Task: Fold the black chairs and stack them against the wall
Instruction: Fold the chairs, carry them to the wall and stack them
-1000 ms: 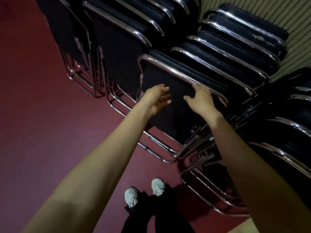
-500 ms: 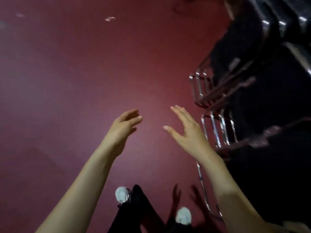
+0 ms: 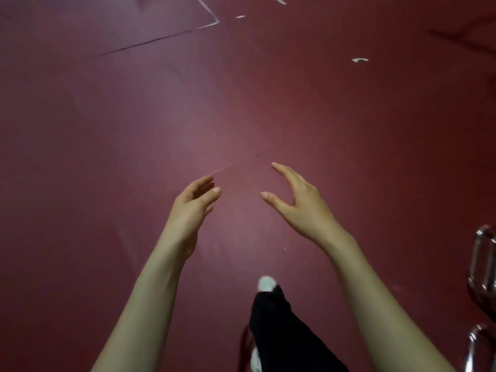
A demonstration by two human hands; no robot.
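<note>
A second ago our left grip (image 3: 193,208) and right grip (image 3: 298,205) reach the top rail of the front folded chair. Now both are off it and hang in the air above the red floor (image 3: 107,130), fingers loosely spread, nothing in them. Our view swings away from the stack: the black chairs (image 3: 479,259), which fill most of the frame a second ago and its right side half a second ago, shrink to a sliver of chrome tubing at 3 to 4 o'clock. Our feet leave their side-by-side stance, and one white shoe (image 3: 265,283) now leads at 6 o'clock. White floor lines (image 3: 206,24) come into sight at 12 o'clock.
</note>
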